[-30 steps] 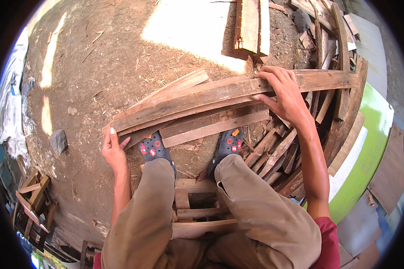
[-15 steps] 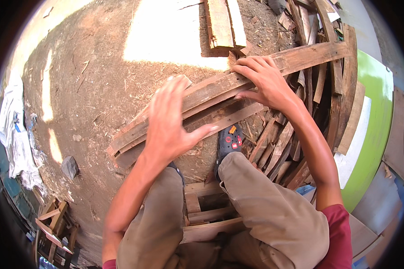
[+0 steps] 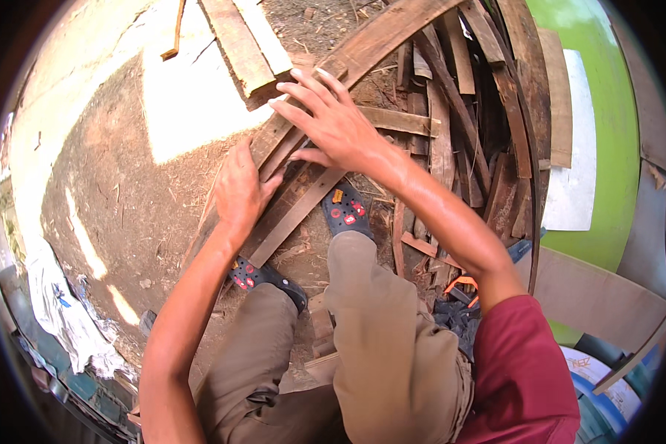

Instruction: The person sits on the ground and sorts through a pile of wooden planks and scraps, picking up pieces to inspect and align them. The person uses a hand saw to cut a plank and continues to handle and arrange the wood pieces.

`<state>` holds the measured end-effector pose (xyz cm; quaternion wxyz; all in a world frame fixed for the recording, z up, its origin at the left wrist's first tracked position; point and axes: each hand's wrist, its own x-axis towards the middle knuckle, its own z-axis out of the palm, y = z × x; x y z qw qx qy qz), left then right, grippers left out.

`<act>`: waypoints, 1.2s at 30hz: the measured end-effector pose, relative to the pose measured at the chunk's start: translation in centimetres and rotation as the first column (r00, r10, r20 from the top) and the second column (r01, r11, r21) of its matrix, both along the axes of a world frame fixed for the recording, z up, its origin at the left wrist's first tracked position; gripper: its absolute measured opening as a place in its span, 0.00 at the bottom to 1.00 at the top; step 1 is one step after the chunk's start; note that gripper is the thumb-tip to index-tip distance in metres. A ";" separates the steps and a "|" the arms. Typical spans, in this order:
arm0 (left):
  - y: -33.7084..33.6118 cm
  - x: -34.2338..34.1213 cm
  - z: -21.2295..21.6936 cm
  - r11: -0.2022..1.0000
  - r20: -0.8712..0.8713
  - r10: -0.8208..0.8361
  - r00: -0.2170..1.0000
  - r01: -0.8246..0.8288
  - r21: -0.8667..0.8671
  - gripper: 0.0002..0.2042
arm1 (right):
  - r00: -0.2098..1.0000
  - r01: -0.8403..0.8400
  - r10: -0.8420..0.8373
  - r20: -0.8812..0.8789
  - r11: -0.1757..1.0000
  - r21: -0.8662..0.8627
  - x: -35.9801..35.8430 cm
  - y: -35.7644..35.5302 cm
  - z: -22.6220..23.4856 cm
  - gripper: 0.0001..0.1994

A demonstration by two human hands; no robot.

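A stack of long, worn wooden planks (image 3: pixel 275 132) lies slantwise in front of my feet, running from lower left to upper right. My left hand (image 3: pixel 238 186) grips the stack lower down, fingers over the far side and thumb along the near edge. Farther up, my right hand (image 3: pixel 334 126) rests over the planks with its fingers spread and thumb toward the near side. A narrower wooden strip (image 3: pixel 292 218) lies along the near side of the stack. The planks' lower end is partly hidden behind my left forearm.
Loose wood scraps (image 3: pixel 444 140) are heaped to the right, beside a green panel (image 3: pixel 596 185). Two thick boards (image 3: pixel 237 44) lie on the dirt ahead. An orange-handled tool (image 3: pixel 462 285) sits near my right knee, white cloth (image 3: pixel 63 303) at far left.
The view has turned to the right, and the planks now look steeper. My left hand, lifted and spread before, has come down onto the planks. My right hand stays at them, fingers spreading wider.
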<state>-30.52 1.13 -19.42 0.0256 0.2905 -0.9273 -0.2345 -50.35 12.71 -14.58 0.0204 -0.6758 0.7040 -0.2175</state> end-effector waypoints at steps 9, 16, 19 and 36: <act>0.9 -0.3 -0.3 0.991 -0.027 0.038 0.999 -0.042 -0.131 0.43 | 0.283 0.840 -0.945 0.165 0.327 0.434 7.3 29.3 -12.0 0.26; 1.1 -0.6 -0.2 0.982 0.011 0.068 0.998 -0.065 -0.177 0.45 | 0.292 0.847 -0.941 -0.172 0.170 0.504 6.3 29.3 -14.7 0.31; 1.0 -0.2 -0.2 0.986 -0.034 0.048 0.998 -0.053 -0.161 0.43 | 0.296 0.800 -0.945 -0.140 0.165 0.577 5.1 30.7 -14.0 0.29; 0.7 0.1 0.1 0.987 0.027 0.090 0.996 -0.085 -0.137 0.43 | 0.454 0.771 -0.853 0.257 0.521 0.366 -3.7 28.5 30.3 0.22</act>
